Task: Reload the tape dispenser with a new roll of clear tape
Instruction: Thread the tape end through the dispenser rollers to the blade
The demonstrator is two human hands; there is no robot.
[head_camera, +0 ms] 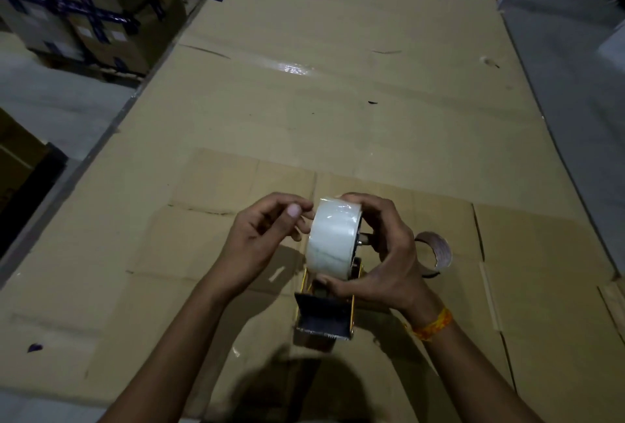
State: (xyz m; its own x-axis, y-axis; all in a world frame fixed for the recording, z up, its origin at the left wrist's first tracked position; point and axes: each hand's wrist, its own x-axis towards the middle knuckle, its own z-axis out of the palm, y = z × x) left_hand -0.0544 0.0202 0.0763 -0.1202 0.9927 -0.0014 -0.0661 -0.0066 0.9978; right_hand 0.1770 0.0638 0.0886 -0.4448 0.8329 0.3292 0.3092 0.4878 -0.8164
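roll (333, 240) sits on dispenser (324, 314), axle running 9-to-3 | right hand (385, 253) wrapped round both | left hand (267, 236) at roll's 9, loosely curled, pinching nothing I can see | guessing tape end gets picked next

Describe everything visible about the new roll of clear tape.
The roll of clear tape is wide, glossy and whitish-translucent, apparently full. It sits on edge on the tape dispenser, above the cardboard. The right hand cups its far side and bottom; the left hand pinches at its upper left edge.
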